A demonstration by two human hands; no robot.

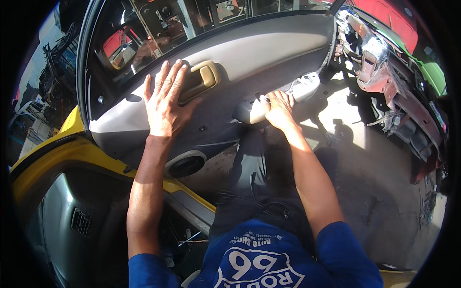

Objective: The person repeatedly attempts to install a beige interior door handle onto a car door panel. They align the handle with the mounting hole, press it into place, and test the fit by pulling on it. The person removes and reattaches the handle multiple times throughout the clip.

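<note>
A grey car door panel (269,45) stands in front of me, below the door's window. My left hand (166,108) lies flat on it with fingers spread, beside the tan inner door handle (207,76). Farther right, my right hand (279,109) is closed over the pale armrest (305,87), fingers bent around its upper edge. The fingertips partly cover that spot, so whether a small part is pinched there is hidden. Low on the panel is a round dark speaker opening (187,165).
The yellow door frame (96,151) and a dark dashboard (67,211) are at my left. A damaged reddish car part (384,79) with torn pieces stands at the right. Sunlit concrete floor (353,129) lies between it and the door.
</note>
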